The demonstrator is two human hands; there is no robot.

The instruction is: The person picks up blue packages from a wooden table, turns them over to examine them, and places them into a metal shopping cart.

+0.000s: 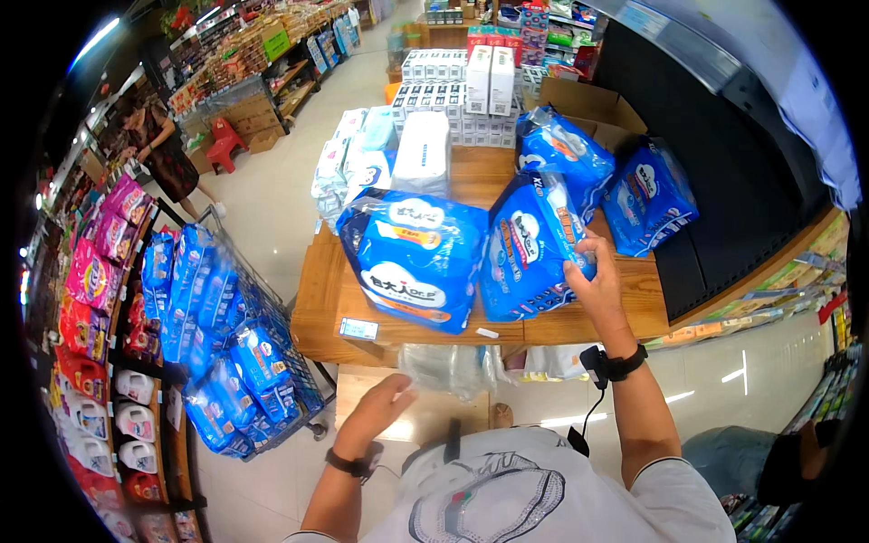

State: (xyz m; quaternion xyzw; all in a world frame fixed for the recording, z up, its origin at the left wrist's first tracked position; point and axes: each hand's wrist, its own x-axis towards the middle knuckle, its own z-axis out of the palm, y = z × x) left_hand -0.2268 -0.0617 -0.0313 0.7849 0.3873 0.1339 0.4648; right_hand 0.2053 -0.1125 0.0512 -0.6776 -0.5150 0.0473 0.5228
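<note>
My right hand (597, 282) grips the right side of a blue plastic diaper pack (523, 249), which stands on the wooden display table (317, 294). Left of it, a larger blue diaper pack (412, 258) leans at the table's front, and the two packs almost touch. Behind them are two more blue packs, one piled up at the back (566, 154) and one to the right (644, 204). My left hand (376, 412) hangs below the table's front edge, holding nothing, its fingers stretched towards a clear plastic bag (448, 369); its fingertips look slightly blurred.
A shopping cart (285, 357) heaped with blue packs stands left of the table. White packs (423, 154) and stacked white boxes (444, 98) fill the table's back. A black display panel (715, 172) borders the right. Another person (163, 149) stands in the far-left aisle.
</note>
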